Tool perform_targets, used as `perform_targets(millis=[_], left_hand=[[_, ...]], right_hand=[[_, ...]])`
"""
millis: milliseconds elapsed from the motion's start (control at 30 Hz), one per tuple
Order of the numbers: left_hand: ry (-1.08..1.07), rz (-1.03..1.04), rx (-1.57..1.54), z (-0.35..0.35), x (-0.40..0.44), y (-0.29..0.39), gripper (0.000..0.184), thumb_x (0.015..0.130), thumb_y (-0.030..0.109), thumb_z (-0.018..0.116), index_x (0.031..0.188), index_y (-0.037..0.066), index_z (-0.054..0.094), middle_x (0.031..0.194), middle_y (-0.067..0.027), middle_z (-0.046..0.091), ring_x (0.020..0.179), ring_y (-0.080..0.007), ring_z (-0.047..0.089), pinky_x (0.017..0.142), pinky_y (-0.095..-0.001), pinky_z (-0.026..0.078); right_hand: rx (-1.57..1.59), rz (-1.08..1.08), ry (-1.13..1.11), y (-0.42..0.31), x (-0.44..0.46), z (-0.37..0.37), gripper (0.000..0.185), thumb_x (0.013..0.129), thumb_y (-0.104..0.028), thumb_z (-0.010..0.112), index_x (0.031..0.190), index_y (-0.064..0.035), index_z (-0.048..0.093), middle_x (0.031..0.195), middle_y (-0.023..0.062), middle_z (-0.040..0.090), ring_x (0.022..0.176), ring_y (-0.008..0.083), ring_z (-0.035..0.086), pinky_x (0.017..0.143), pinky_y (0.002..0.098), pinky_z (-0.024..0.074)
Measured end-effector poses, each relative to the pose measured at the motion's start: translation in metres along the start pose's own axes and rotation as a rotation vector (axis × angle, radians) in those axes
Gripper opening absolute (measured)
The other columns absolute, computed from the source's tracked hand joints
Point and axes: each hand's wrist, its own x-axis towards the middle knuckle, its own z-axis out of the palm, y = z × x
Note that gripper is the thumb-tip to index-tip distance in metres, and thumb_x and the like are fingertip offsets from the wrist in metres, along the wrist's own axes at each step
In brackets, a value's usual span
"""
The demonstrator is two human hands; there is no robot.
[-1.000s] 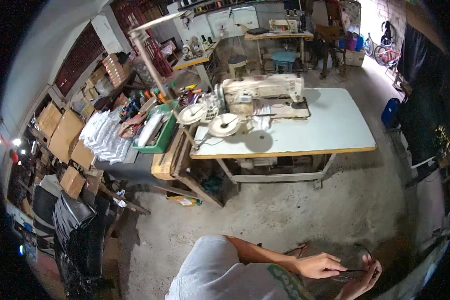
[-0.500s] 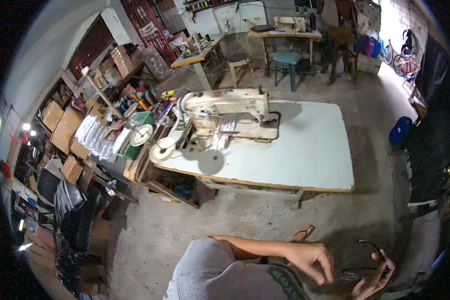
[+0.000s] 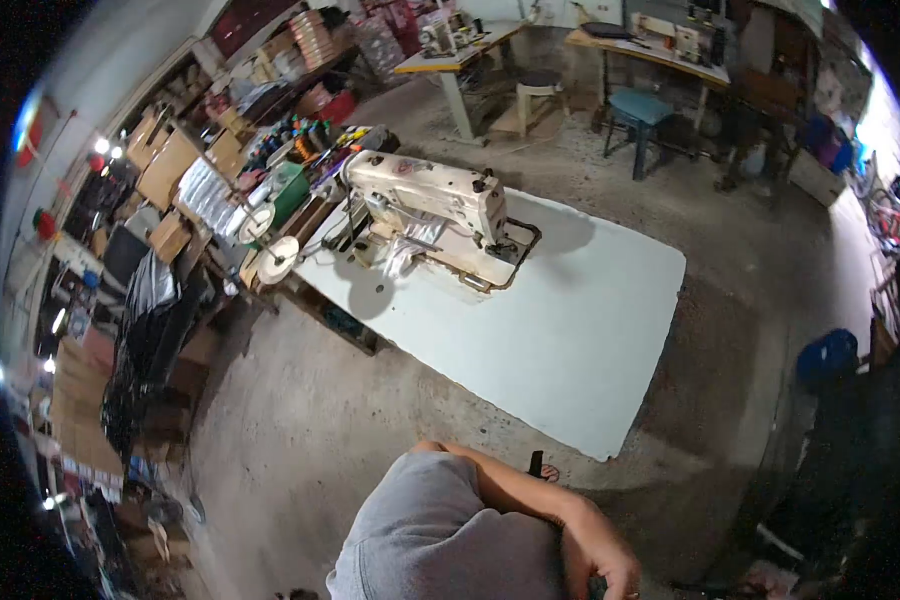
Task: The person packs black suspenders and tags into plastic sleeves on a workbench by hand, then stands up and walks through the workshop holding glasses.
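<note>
My left forearm reaches across the bottom of the view, past a grey shirt (image 3: 440,530). My left hand (image 3: 615,575) is bent downward at the lower edge, with most of its fingers cut off. Beside it is a small dark patch that I cannot make out. My right hand is out of the frame. Ahead stands a sewing machine (image 3: 430,195), cream-coloured and worn, on a pale tabletop (image 3: 580,320). White cloth (image 3: 405,250) lies by the machine's arm. Neither visible part of my arm touches the table.
Thread stands with white discs (image 3: 278,258) are at the table's left end. A green bin (image 3: 290,192), thread spools and cardboard boxes (image 3: 173,170) crowd the left side. Further back are a blue-topped stool (image 3: 640,105) and other sewing tables. A foot shows beyond my arm.
The view has tilted and turned, so the table now slants. My right hand, earlier holding eyeglasses, has left the frame with them. My left hand has dropped to the bottom edge.
</note>
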Motion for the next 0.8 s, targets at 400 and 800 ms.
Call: perform_targets(millis=[400, 800], left_hand=[[0.642, 0.191, 0.221, -0.175, 0.116, -0.077, 0.023, 0.083, 0.026, 0.069, 0.086, 0.003, 0.066, 0.085, -0.0052, 0.063, 0.08, -0.0171, 0.057, 0.072, -0.0308, 0.042], [0.955, 0.234, 0.456, -0.329, 0.133, -0.044, 0.019, 0.084, 0.024, 0.067, 0.083, 0.005, 0.065, 0.079, -0.0029, 0.062, 0.077, -0.0155, 0.056, 0.069, -0.0285, 0.041]], right_hand=[[0.929, 0.079, -1.244, 0.077, 0.247, -0.136, 0.02, 0.09, -0.014, 0.057, 0.106, -0.0017, 0.056, 0.103, 0.0209, 0.062, 0.084, 0.0308, 0.064, 0.088, 0.0431, 0.0479], [0.433, -0.231, -1.373, 0.155, 0.375, -0.15, 0.017, 0.091, -0.013, 0.055, 0.102, -0.0019, 0.063, 0.1, 0.0137, 0.064, 0.062, 0.021, 0.058, 0.056, 0.0319, 0.047]])
